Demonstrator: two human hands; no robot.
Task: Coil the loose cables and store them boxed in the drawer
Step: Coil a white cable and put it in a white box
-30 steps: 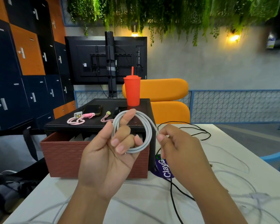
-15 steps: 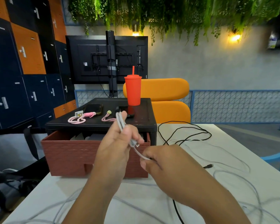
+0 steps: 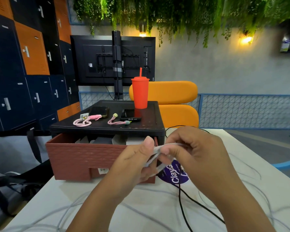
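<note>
Coiling is the step in hand. Both hands meet at the centre of the frame, just in front of the pulled-out drawer. The left hand grips a flattened bundle of white cable between thumb and curled fingers. The right hand pinches the same bundle from the right side, its fingers bent round the loops. Motion blur hides whether the free end is being wrapped round the bundle or tucked through it.

The reddish-brown drawer sits under a black cabinet top in the left centre of the frame, and pale boxes show inside near its back. Across the lower frame several loose white cables lie sprawled on the table. A black cable runs from below the right hand down to the lower centre. With that much uncoiled, the task looks to be at an early stage.

The next move is probably to secure the tail so the loops hold, then put the bundle in a box in the drawer. That calls for a firm hold with the left hand, since a slack grip would likely let the loops spring apart.
</note>
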